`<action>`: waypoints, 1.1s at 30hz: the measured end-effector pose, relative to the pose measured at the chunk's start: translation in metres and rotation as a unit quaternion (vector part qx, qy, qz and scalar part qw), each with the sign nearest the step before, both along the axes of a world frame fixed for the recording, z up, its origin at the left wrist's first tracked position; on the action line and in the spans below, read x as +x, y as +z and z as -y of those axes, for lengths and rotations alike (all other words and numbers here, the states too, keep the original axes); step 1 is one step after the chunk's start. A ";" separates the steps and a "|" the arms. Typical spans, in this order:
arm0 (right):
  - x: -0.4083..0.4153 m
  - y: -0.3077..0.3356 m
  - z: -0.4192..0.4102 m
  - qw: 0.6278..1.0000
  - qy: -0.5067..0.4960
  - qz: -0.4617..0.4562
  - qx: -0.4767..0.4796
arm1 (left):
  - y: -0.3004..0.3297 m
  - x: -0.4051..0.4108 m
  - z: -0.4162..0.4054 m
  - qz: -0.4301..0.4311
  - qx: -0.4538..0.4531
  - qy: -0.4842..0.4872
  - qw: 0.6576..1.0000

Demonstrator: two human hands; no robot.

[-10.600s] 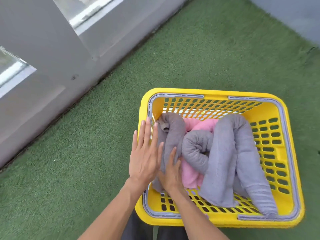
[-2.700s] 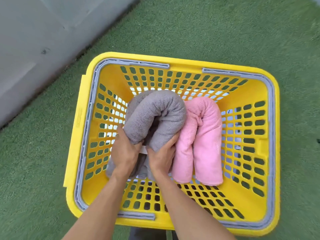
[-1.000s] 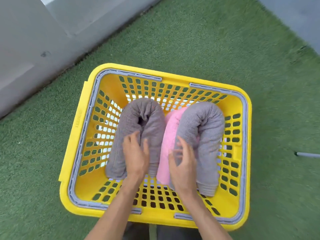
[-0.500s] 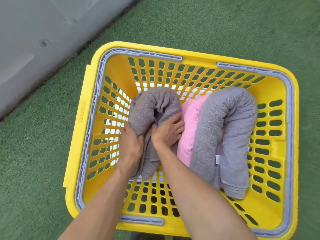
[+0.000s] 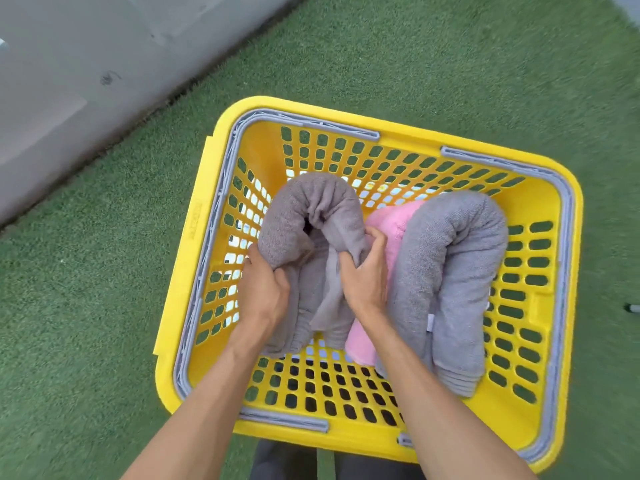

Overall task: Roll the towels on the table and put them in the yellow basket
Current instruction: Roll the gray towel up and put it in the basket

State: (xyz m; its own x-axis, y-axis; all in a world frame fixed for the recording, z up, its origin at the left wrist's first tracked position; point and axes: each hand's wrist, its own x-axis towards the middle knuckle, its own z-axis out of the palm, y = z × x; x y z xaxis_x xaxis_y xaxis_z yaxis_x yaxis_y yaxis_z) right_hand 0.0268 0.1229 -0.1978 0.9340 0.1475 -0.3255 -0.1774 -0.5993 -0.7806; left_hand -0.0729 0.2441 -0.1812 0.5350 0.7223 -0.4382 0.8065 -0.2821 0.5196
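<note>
The yellow basket (image 5: 540, 164) stands on green turf and holds three rolled towels, each bent into an arch. My left hand (image 5: 263, 289) grips the left leg of the brown-grey towel (image 5: 311, 202) on the basket's left side. My right hand (image 5: 363, 271) grips that towel's right leg, fingers curled into the cloth. A pink towel (image 5: 391, 220) lies squeezed in the middle, mostly hidden. The lighter grey towel (image 5: 453, 254) sits on the right, untouched.
Green artificial turf (image 5: 104, 306) surrounds the basket. A grey wall base (image 5: 69, 81) runs diagonally at the upper left. A small dark object (image 5: 633, 308) shows at the right edge. Dark trousers (image 5: 287, 462) show below the basket.
Both hands stay on the brown-grey towel and have spread its legs a little apart. A loose flap of it now hangs between them. The view has shifted slightly.
</note>
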 end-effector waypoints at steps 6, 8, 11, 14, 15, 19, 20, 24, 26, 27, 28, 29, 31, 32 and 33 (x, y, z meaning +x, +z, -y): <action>0.002 0.003 0.008 1.000 0.024 -0.011 -0.001 | 0.000 -0.002 -0.004 -0.087 0.012 -0.036 0.995; -0.012 -0.005 0.006 0.993 0.080 -0.086 -0.015 | -0.008 0.003 -0.005 -0.114 -0.025 -0.020 0.993; -0.036 -0.022 0.004 0.984 0.081 -0.150 -0.050 | -0.016 0.005 -0.002 -0.107 -0.052 0.005 0.993; -0.050 -0.028 0.001 0.967 0.031 -0.226 -0.116 | -0.019 -0.002 0.000 -0.099 -0.035 -0.037 0.994; -0.052 -0.027 0.000 0.964 0.024 -0.225 -0.138 | -0.016 -0.004 0.000 -0.103 -0.022 -0.051 0.993; -0.059 -0.010 -0.004 0.981 -0.042 -0.167 -0.088 | 0.008 0.000 0.000 -0.138 0.074 -0.093 0.983; -0.064 -0.006 -0.007 0.983 -0.049 -0.164 -0.073 | 0.013 0.000 0.000 -0.142 0.086 -0.093 0.982; -0.084 -0.012 -0.026 0.976 -0.041 -0.200 -0.079 | 0.017 -0.001 -0.004 -0.141 0.080 -0.094 0.982; -0.086 -0.023 -0.040 0.962 -0.069 -0.242 -0.109 | 0.004 0.001 -0.005 -0.146 0.054 -0.093 0.983; -0.086 -0.029 -0.047 0.955 -0.083 -0.257 -0.124 | -0.003 0.003 -0.005 -0.144 0.039 -0.087 0.985; -0.086 -0.035 -0.053 0.950 -0.091 -0.263 -0.141 | -0.009 0.004 -0.006 -0.139 0.028 -0.080 0.987; -0.085 -0.040 -0.058 0.947 -0.093 -0.261 -0.161 | -0.014 0.005 -0.007 -0.137 0.020 -0.072 0.988; -0.084 -0.050 -0.057 0.945 -0.095 -0.246 -0.192 | -0.022 0.003 -0.008 -0.135 0.015 -0.066 0.989; -0.082 -0.054 -0.053 0.946 -0.095 -0.239 -0.199 | -0.024 0.002 -0.008 -0.132 0.014 -0.065 0.989; -0.079 -0.056 -0.046 0.947 -0.087 -0.234 -0.203 | -0.025 0.000 -0.008 -0.127 0.013 -0.065 0.990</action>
